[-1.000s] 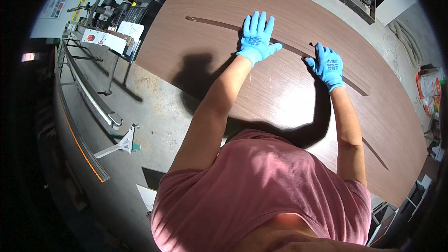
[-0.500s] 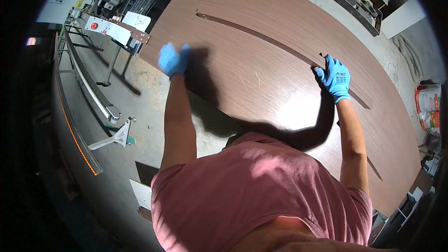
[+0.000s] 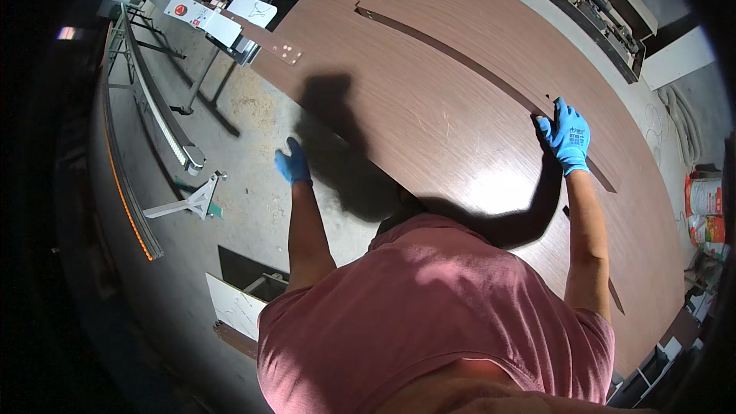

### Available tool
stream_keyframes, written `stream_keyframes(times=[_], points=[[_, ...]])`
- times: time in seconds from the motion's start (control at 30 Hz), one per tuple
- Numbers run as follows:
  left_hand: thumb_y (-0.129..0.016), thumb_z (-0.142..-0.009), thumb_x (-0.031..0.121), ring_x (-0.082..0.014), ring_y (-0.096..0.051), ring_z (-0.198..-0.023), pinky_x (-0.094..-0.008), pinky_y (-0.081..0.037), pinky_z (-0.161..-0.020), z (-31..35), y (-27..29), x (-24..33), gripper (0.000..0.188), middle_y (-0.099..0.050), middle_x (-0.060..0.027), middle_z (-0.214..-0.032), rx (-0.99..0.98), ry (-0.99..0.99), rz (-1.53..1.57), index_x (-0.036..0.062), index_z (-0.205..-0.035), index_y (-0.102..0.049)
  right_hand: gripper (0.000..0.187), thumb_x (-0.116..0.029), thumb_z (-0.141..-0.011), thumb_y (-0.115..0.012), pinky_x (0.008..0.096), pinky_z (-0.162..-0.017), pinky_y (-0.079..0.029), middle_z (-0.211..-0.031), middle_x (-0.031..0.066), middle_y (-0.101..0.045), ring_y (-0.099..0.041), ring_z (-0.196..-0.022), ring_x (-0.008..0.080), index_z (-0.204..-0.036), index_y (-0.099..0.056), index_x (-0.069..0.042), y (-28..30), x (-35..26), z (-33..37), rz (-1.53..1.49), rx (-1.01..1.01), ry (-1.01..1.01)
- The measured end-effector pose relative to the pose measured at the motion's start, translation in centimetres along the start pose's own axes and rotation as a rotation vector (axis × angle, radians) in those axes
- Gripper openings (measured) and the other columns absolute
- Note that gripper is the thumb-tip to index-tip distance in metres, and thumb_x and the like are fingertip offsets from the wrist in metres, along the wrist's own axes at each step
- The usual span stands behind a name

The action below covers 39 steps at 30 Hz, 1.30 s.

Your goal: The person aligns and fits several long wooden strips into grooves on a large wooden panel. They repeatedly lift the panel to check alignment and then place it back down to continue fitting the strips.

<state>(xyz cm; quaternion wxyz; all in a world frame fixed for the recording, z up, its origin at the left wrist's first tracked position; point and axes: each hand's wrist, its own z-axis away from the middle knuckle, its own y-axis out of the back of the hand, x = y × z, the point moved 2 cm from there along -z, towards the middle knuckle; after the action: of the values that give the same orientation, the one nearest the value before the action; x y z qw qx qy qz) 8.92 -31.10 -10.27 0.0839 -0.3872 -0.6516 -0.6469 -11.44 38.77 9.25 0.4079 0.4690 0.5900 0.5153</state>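
Note:
My right hand (image 3: 567, 138), in a blue glove, is closed on a long narrow dark-brown strip (image 3: 452, 55) that runs slantwise across the big brown wood-grain board (image 3: 414, 84). Thumb and fingers straddle the strip toward its right end. To the left, my left hand (image 3: 291, 162), gloved too, hangs over the floor beside the board's edge. Its fingers are apart and it holds nothing. Farther off, a brown strip with small holes (image 3: 285, 50) sticks out of the machine (image 3: 222, 27) over the board's left corner.
A curved roller rail (image 3: 161, 103) stands at the left, with a grey metal stand (image 3: 195, 199) near its end. White and dark panels (image 3: 234, 307) lie low left. A tray of tools (image 3: 586, 11) sits beyond the board. Bags (image 3: 704, 203) and a grey hose (image 3: 682, 119) lie at right.
My left hand has come back toward me, off the board and over the floor. The holed strip sticks out farther from the machine. My right hand stays on its strip; the view has shifted.

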Motion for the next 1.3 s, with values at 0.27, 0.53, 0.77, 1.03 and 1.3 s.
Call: stream_keyframes(times=[0.27,0.53,0.77,1.03,1.3], points=[[-0.066,-0.101,0.06,-0.0483,-0.041,-0.152,-0.0516,-0.034,-0.127,4.9,-4.3,13.3,0.091,-0.045,-0.0362,-0.161,-0.179,-0.178,0.098,-0.0113,-0.155,-0.047,0.06,-0.058,-0.095,-0.07,0.0507,-0.088,-0.056,-0.102,0.0187,-0.073,-0.071,-0.099,0.0386,-0.128,-0.06,-0.008,1.1,-0.7,-0.2,-0.027,0.007,0.019],[-0.058,-0.106,0.052,-0.0443,-0.043,-0.152,-0.0491,-0.036,-0.126,10.7,-1.8,18.6,0.09,-0.038,-0.0354,-0.166,-0.172,-0.118,0.539,-0.0152,-0.159,-0.031,0.081,-0.055,-0.09,-0.073,0.0604,-0.126,-0.029,-0.163,0.0244,-0.048,-0.043,-0.153,0.0424,-0.152,-0.056,-0.007,2.6,-6.7,-0.6,0.047,0.263,0.193],[-0.05,-0.11,0.043,-0.0452,-0.043,-0.152,-0.0496,-0.036,-0.126,11.0,-0.5,20.0,0.076,-0.039,-0.0375,-0.165,-0.186,-0.037,0.576,-0.015,-0.158,-0.037,0.064,-0.046,-0.088,-0.075,0.053,-0.111,-0.043,-0.14,0.0208,-0.062,-0.058,-0.131,0.0399,-0.134,-0.063,-0.004,2.5,-25.5,-4.1,-0.456,0.248,0.498],[-0.04,-0.114,0.044,-0.044,-0.025,-0.162,-0.0467,-0.022,-0.134,10.5,-0.9,19.1,0.079,-0.021,-0.0349,-0.174,-0.221,-0.007,0.734,-0.0133,-0.166,-0.02,0.064,-0.053,-0.091,-0.07,0.0502,-0.102,-0.047,-0.128,0.0194,-0.065,-0.062,-0.12,0.0377,-0.131,-0.061,-0.004,-1.0,-39.2,-5.7,-0.572,0.046,0.526],[-0.044,-0.112,0.05,-0.044,-0.019,-0.164,-0.0487,-0.02,-0.134,10.7,-0.9,18.2,0.088,-0.017,-0.0356,-0.175,-0.299,0.095,0.634,-0.0127,-0.167,-0.016,0.031,-0.021,-0.086,-0.074,0.0501,-0.08,-0.061,-0.102,0.0227,-0.076,-0.077,-0.094,0.0396,-0.108,-0.065,-0.001,1.5,-34.0,-3.4,-0.311,-0.151,0.339]])
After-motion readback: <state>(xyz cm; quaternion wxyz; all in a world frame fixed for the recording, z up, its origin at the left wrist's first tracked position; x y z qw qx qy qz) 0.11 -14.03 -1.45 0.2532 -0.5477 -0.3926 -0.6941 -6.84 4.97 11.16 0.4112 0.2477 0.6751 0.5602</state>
